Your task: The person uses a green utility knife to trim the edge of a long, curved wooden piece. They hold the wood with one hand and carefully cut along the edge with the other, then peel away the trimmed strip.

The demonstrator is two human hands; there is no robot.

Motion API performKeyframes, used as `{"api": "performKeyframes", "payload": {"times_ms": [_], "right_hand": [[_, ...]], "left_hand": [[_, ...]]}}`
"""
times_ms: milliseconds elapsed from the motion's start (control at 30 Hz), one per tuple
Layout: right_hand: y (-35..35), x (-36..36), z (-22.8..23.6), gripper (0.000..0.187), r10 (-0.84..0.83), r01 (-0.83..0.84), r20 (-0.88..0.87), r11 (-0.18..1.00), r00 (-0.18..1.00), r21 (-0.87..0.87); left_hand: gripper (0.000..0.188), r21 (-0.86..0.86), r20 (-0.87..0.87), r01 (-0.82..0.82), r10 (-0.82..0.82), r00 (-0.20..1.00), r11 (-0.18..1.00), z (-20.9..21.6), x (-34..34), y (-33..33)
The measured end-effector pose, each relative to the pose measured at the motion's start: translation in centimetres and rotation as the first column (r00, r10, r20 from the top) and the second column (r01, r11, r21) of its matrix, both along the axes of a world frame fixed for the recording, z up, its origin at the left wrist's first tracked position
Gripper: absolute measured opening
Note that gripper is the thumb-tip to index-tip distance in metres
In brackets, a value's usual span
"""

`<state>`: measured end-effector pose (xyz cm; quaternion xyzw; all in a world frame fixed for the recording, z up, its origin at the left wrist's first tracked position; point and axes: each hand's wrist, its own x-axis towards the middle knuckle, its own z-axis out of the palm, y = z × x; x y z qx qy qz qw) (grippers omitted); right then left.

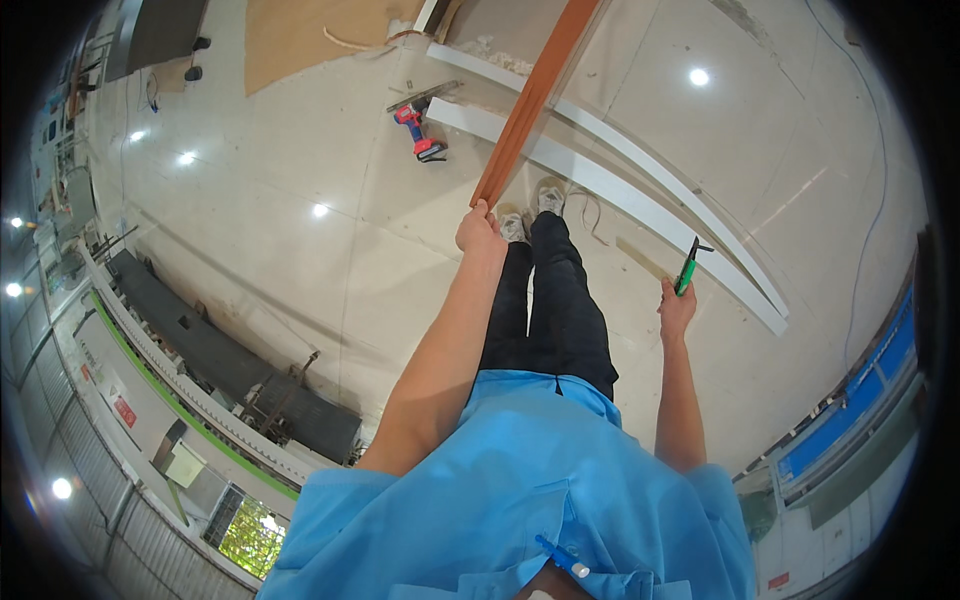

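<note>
My left hand (480, 228) grips the near end of a long reddish-brown grooved strip (535, 90), which runs away from me toward the top of the view. My right hand (677, 308) is closed round a hand tool (686, 274) with a green handle and a dark, crosswise head; its exact kind is unclear. A thin pale strip (643, 257) shows beside the right fingers, and I cannot tell whether they touch it. Two long white strips, the nearer (600, 185) and the farther (660, 165), pass under the brown one.
On the floor left of the brown strip lies a red and blue cordless power tool (416, 132). Brown sheeting (325, 40) spreads at the far left. A long machine (230, 350) stands at left. A blue cable (884, 170) crosses the floor at right.
</note>
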<state>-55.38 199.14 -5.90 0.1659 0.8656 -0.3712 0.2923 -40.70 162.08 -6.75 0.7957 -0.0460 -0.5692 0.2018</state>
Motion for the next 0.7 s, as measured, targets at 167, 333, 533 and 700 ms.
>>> {"api": "performKeyframes", "payload": {"times_ms": [167,333,533,700], "right_hand": [[0.2,0.2,-0.1,0.021,0.001,0.0,-0.011,0.999,1.0,0.038],[0.2,0.3,0.0,0.019,0.011,-0.011,-0.004,1.0,1.0,-0.018],[-0.1,0.4,0.1,0.019,0.037,-0.037,0.013,0.999,0.999,-0.002],[-0.2,0.3,-0.1,0.019,0.066,-0.066,0.003,0.998,0.998,0.004]], "left_hand": [[0.015,-0.025,-0.104,-0.144,0.14,0.985,0.989,-0.4,0.9,0.7],[0.021,-0.053,-0.141,-0.124,0.116,0.983,0.991,0.3,1.3,1.2],[0.026,-0.051,-0.158,-0.115,0.106,0.982,0.992,1.4,1.1,1.3],[0.026,-0.074,-0.177,-0.15,0.135,0.975,0.986,1.4,0.9,1.6]]}}
